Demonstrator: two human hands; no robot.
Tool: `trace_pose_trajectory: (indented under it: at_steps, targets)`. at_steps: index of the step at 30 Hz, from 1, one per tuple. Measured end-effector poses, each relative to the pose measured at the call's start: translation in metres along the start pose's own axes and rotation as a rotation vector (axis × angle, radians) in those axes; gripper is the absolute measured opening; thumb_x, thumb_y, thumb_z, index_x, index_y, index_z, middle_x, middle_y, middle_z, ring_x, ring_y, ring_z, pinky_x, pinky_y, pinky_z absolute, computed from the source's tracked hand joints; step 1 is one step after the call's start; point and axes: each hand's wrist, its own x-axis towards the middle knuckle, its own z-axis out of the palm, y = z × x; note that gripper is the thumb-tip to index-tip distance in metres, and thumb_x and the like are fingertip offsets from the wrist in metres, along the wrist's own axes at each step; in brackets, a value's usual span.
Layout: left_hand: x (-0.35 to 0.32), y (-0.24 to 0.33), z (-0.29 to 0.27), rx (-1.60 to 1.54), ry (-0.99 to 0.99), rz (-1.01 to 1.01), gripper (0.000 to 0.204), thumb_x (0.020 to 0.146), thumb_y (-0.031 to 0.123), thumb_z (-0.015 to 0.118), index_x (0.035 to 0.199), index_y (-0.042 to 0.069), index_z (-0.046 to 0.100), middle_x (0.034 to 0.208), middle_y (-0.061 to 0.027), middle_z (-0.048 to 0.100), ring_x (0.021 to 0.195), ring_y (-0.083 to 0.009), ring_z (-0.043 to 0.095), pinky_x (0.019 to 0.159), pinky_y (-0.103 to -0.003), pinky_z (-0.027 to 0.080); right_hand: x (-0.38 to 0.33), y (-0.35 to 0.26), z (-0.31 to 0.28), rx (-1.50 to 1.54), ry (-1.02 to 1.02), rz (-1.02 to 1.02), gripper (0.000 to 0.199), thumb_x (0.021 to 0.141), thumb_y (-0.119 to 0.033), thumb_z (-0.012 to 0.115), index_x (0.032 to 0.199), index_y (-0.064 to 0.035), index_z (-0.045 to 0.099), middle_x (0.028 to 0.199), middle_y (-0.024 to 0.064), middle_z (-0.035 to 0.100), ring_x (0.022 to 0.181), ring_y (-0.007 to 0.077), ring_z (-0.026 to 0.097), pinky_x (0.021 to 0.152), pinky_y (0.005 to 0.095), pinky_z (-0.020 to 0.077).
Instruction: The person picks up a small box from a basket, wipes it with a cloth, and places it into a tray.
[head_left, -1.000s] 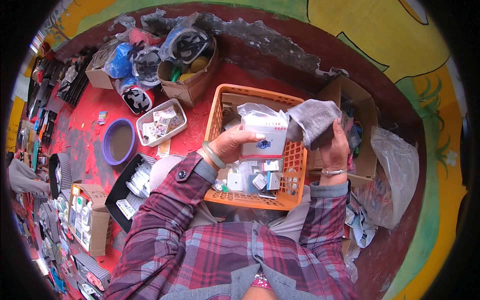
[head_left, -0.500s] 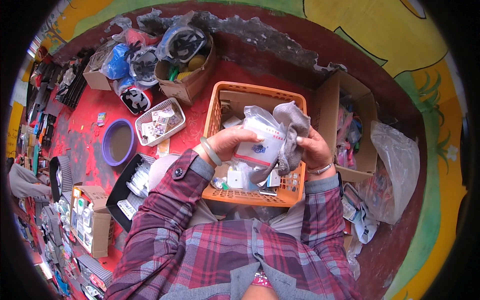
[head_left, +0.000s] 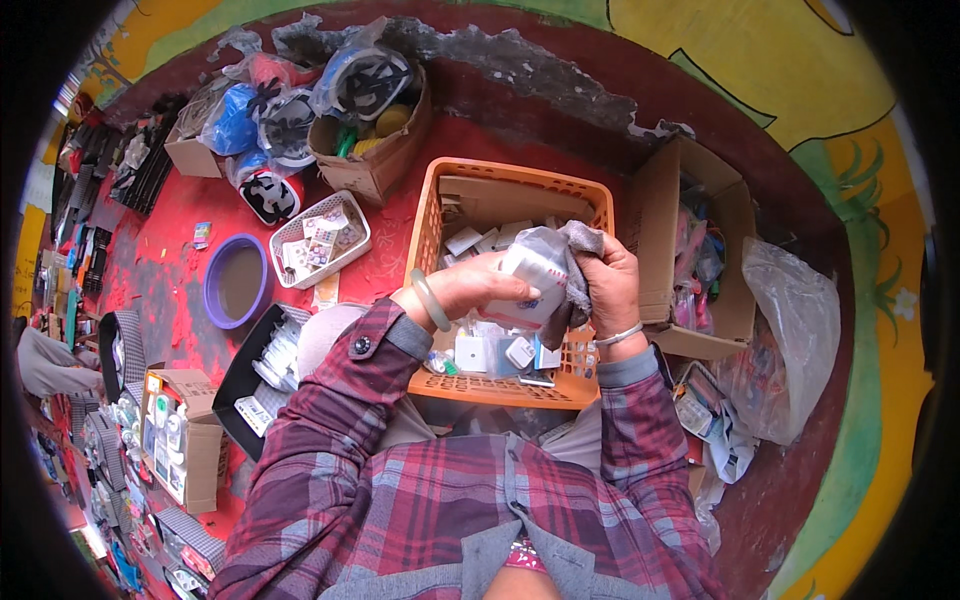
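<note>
Holding a white packet [head_left: 530,285] above an orange plastic basket [head_left: 432,215], a person in a plaid shirt works seated at a cluttered red surface [head_left: 180,215]. The left hand [head_left: 480,288] is closed around the packet from the left side, fingers wrapped over its top edge. The right hand [head_left: 608,285] presses a grey cloth [head_left: 578,262] against the packet's right side, its grip shut on the cloth. The packet's long axis runs from lower left to upper right, with the upper end tilted toward the far wall of the basket. Small white boxed items fill the basket beneath both hands.

To the right stands an open cardboard box [head_left: 655,215] of packaged goods, with a clear plastic bag [head_left: 795,335] beside it. To the left lie a purple bowl [head_left: 212,300], a small white basket [head_left: 290,232] of cards and a black tray [head_left: 238,365]. Another cardboard box [head_left: 385,165] holding bagged goods sits at the back, near a cracked dark red wall base. Behind it, the wall is painted yellow and green.
</note>
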Motion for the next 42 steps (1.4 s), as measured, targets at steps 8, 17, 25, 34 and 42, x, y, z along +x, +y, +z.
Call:
trace_pose_trajectory:
  at_steps: [8, 17, 25, 34, 42]
  targets:
    - [-0.003, -0.003, 0.002, -0.028, -0.018, -0.008, 0.053, 0.076, 0.014, 0.07, 0.123, 0.003, 0.047, 0.113, -0.0062, 0.057, 0.102, -0.0143, 0.054, 0.09, -0.029, 0.043, 0.001, 0.001, 0.004, -0.781, 0.069, -0.522, 0.025, 0.077, 0.005, 0.056, 0.099, -0.0065, 0.059, 0.087, 0.0129, 0.065, 0.083, 0.0236, 0.065, 0.073, 0.0279, 0.0497]
    - [0.002, -0.007, 0.002, -0.078, -0.095, -0.024, 0.056, 0.075, 0.013, 0.068, 0.124, 0.0, 0.045, 0.115, -0.008, 0.056, 0.103, -0.0143, 0.054, 0.091, -0.028, 0.043, 0.005, 0.006, -0.006, -0.318, 0.022, -0.293, 0.016, 0.085, 0.004, 0.053, 0.099, -0.0018, 0.058, 0.088, -0.0002, 0.061, 0.082, 0.0073, 0.055, 0.077, 0.0222, 0.046]
    - [-0.017, 0.01, 0.003, -0.14, 0.032, 0.03, 0.047, 0.076, 0.012, 0.066, 0.12, 0.0, 0.051, 0.107, -0.0099, 0.061, 0.096, -0.0167, 0.059, 0.084, -0.029, 0.048, 0.028, -0.01, -0.064, -0.132, 0.346, -0.231, 0.011, 0.087, -0.001, 0.05, 0.094, -0.0044, 0.058, 0.085, 0.0019, 0.062, 0.075, 0.01, 0.058, 0.068, 0.024, 0.048]
    - [-0.002, 0.005, 0.0, -0.318, 0.129, 0.19, 0.052, 0.074, 0.007, 0.067, 0.122, 0.003, 0.047, 0.107, -0.008, 0.06, 0.095, -0.0184, 0.06, 0.079, -0.033, 0.051, -0.008, -0.026, -0.012, 0.272, -0.076, -0.07, 0.03, 0.093, -0.009, 0.046, 0.122, -0.0039, 0.051, 0.113, 0.0083, 0.059, 0.102, 0.0194, 0.058, 0.088, 0.0329, 0.0479]
    - [0.008, -0.016, 0.009, -0.247, -0.007, 0.191, 0.06, 0.069, 0.002, 0.067, 0.123, 0.005, 0.043, 0.105, -0.0033, 0.056, 0.088, -0.013, 0.056, 0.072, -0.026, 0.046, -0.006, 0.016, 0.024, -1.06, -0.233, -0.566, 0.056, 0.095, -0.046, 0.033, 0.135, -0.0081, 0.04, 0.146, 0.0158, 0.026, 0.137, 0.0353, 0.014, 0.11, 0.0429, 0.0132]
